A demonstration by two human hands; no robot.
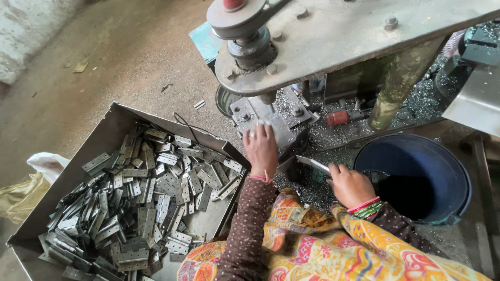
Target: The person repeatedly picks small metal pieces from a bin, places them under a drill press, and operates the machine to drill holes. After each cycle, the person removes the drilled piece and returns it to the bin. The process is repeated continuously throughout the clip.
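Note:
My left hand reaches forward with its fingers resting on the grey metal bed plate under the head of a press machine; whether it grips a part there I cannot tell. My right hand is closed on a flat grey metal hinge piece, held just left of a dark blue bucket. Both hands are close together in front of the press.
A big open metal bin at the left holds several loose hinge plates. Metal shavings cover the machine bed. A red-handled tool lies behind. A sack sits at far left on the dirt floor.

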